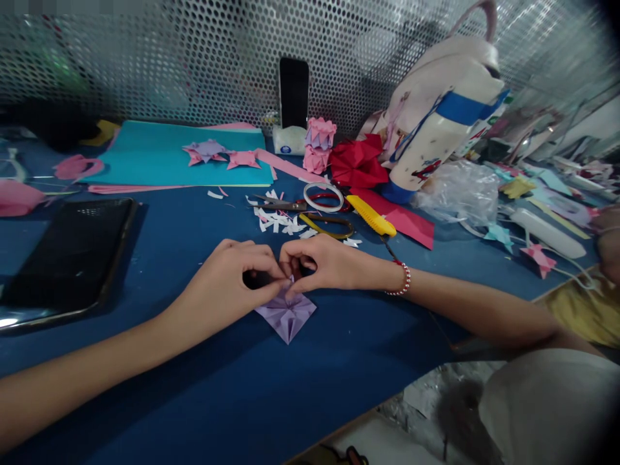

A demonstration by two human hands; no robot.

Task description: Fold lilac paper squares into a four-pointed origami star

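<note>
A creased purple origami paper (289,316) rests on the blue table, one corner pointing toward me. Its far part is hidden beneath my fingers. My left hand (237,274) pinches it from the left, thumb and fingers pressed together. From the right, my right hand (324,261) grips the same sheet near its upper point, the two sets of fingertips almost touching. Just beyond my hands lie scissors (327,226) with yellow-edged handles, white paper scraps (278,221) and a yellow cutter (372,216).
A large black tablet-like device (72,252) lies at left. Behind are turquoise sheets (155,152) bearing folded paper pieces (206,152), an upright phone (294,93), red origami (361,161), a white-and-blue bottle (443,132) and a plastic bag (458,190). Another person's hand (609,242) shows at far right.
</note>
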